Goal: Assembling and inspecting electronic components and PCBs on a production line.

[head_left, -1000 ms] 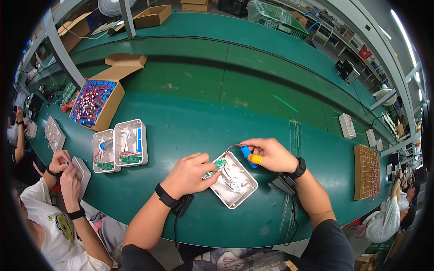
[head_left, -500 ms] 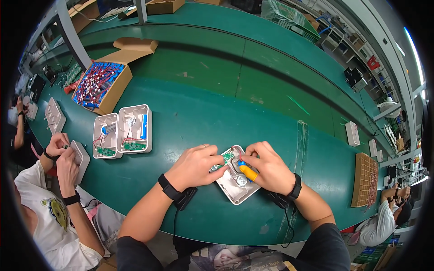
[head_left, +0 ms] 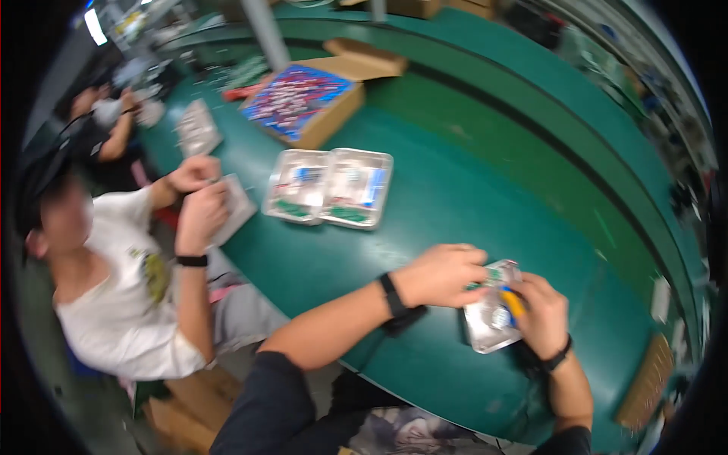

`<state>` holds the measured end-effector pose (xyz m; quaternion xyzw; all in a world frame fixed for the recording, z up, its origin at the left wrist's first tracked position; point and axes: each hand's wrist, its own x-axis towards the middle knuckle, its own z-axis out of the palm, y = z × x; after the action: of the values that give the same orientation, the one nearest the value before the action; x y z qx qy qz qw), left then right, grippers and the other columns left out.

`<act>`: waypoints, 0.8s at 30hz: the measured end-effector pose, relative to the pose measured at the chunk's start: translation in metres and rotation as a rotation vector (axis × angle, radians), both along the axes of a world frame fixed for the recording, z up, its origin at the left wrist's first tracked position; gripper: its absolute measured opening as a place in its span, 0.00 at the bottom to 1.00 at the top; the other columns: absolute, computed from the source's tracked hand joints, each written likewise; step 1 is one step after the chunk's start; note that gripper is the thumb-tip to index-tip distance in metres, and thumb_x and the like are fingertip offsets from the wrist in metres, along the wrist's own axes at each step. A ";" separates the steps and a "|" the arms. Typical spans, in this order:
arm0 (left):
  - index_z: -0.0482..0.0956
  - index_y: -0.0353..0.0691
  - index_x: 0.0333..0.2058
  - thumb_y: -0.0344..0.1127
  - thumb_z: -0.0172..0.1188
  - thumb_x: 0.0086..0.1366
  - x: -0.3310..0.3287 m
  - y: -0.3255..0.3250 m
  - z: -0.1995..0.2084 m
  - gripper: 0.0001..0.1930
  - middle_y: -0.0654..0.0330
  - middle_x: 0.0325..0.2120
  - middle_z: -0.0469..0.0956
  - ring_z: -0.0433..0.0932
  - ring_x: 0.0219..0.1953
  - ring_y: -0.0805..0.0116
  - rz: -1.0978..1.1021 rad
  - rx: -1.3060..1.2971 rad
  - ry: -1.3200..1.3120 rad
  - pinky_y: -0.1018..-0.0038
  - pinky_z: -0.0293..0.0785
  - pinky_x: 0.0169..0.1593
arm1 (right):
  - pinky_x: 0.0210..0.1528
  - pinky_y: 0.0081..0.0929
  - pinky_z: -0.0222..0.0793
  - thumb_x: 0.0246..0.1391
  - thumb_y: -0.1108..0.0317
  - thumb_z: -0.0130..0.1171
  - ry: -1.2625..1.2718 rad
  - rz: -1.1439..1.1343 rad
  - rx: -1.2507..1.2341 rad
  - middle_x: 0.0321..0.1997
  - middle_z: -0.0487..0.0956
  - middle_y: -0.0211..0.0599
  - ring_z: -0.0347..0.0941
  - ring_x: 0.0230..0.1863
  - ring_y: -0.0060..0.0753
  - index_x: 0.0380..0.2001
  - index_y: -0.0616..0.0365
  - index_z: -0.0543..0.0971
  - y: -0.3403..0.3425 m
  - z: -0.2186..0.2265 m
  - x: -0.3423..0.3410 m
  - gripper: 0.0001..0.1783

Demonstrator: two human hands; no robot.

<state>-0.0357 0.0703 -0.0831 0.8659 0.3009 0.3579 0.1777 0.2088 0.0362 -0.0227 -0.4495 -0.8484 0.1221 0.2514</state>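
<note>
One white case [head_left: 481, 327], long axis pointing away, left hand [head_left: 446, 274] pinching green board [head_left: 494, 275], right hand [head_left: 544, 312], grip unclear

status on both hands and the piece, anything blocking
Left hand at small green circuit board. Right hand at right edge of open white rectangular plastic housing. Hands partly hide housing; blur obscures grips.

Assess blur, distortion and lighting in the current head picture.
Head view: heavy blur smears the scene, leaving the white tray between left hand and right hand without fine detail; head view: fisheye distortion curves the edges of the green table, and the corners go black; head view: a lamp burns out white at upper left, while soft glare marks the table.
</note>
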 end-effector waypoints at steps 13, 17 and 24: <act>0.83 0.43 0.28 0.44 0.70 0.63 0.000 -0.003 -0.007 0.12 0.58 0.27 0.72 0.78 0.33 0.54 0.064 -0.050 -0.013 0.58 0.77 0.36 | 0.43 0.29 0.75 0.53 0.78 0.70 0.308 0.069 -0.349 0.49 0.82 0.42 0.79 0.43 0.36 0.40 0.60 0.81 0.026 -0.027 0.015 0.11; 0.83 0.43 0.28 0.44 0.71 0.63 0.002 0.000 -0.007 0.12 0.58 0.27 0.72 0.78 0.33 0.55 0.086 -0.051 -0.037 0.58 0.77 0.36 | 0.47 0.25 0.71 0.56 0.78 0.68 0.559 0.076 -0.462 0.53 0.81 0.40 0.76 0.46 0.29 0.45 0.59 0.79 0.034 -0.053 0.022 0.14; 0.83 0.43 0.28 0.43 0.70 0.63 0.001 -0.001 -0.007 0.11 0.59 0.27 0.72 0.78 0.33 0.55 0.100 -0.071 -0.057 0.58 0.77 0.36 | 0.51 0.23 0.67 0.60 0.78 0.65 0.612 0.068 -0.602 0.64 0.79 0.41 0.73 0.50 0.24 0.48 0.56 0.77 0.034 -0.055 0.023 0.14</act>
<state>-0.0347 0.0697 -0.0904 0.8324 0.3510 0.3800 0.1989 0.2319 0.0705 -0.0775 -0.4175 -0.6757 0.5001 0.3449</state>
